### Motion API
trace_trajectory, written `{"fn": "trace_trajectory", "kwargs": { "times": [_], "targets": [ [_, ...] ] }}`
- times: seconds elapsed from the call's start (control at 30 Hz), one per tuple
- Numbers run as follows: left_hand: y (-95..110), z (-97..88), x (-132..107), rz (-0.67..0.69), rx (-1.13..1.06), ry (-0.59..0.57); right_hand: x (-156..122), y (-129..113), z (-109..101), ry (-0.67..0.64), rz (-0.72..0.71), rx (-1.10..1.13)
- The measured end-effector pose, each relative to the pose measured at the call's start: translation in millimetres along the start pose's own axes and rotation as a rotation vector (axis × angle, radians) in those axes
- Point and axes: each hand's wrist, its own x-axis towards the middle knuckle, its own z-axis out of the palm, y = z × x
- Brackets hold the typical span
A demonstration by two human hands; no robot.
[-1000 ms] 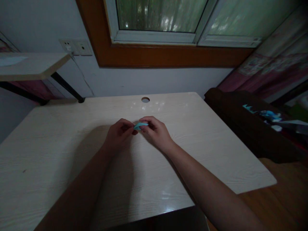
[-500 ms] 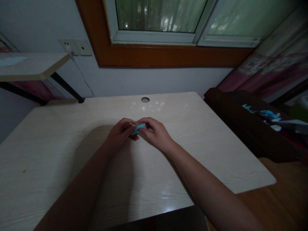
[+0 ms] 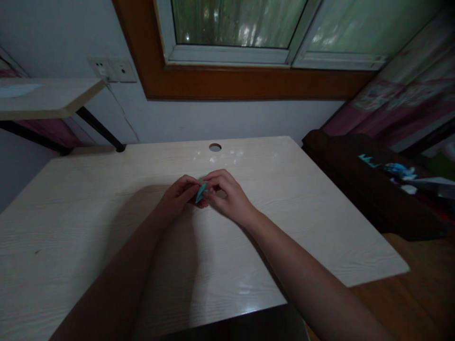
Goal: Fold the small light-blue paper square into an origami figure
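Observation:
A small folded piece of teal paper [image 3: 201, 192] is held between my two hands, above the middle of the pale wooden desk [image 3: 249, 265]. My left hand [image 3: 181, 193] pinches it from the left with thumb and fingers. From the right, my right hand [image 3: 224, 192] closes on it with the fingertips, its fingers bent over the far side. The paper shows as a narrow pointed shape standing at a slant. Its lower part and the exact folds are hidden by the fingers.
Behind the desk, a round cable hole [image 3: 215, 148] lies near the wall. A raised shelf [image 3: 46, 102] on black legs stands at the left. Right of the desk, a dark brown piece of furniture [image 3: 341, 180] bears a blue crumpled thing [image 3: 400, 170]. A window [image 3: 231, 28] is above.
The teal paper has turned from lying nearly level to a steeper slant and shows less of its face. My right hand's fingers have lifted and shifted slightly. My left hand stays nearly in place.

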Motion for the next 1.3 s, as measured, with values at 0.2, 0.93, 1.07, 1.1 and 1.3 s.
{"fn": "trace_trajectory", "kwargs": {
  "times": [0.2, 0.93, 1.07, 1.1, 1.3],
  "targets": [
    [-3, -1.5, 1, 0.018, 0.014, 0.013, 0, 0, -1, -0.075, -0.052, -0.05],
    [2, 0.8, -5, 0.085, 0.089, -0.05, 3, 2, -7, -0.1, 0.012, -0.031],
    [-2, -0.6, -6, 0.117, 0.092, -0.057, 4, 3, -8, -0.035, 0.034, -0.016],
    [-3, -1.2, -6, 0.124, 0.105, -0.051, 4, 3, -9, -0.022, 0.035, -0.02],
    [-9, -3.3, -3, 0.21, 0.267, 0.039, 5, -2, -9, 0.016, 0.025, -0.034]
  ]
}}
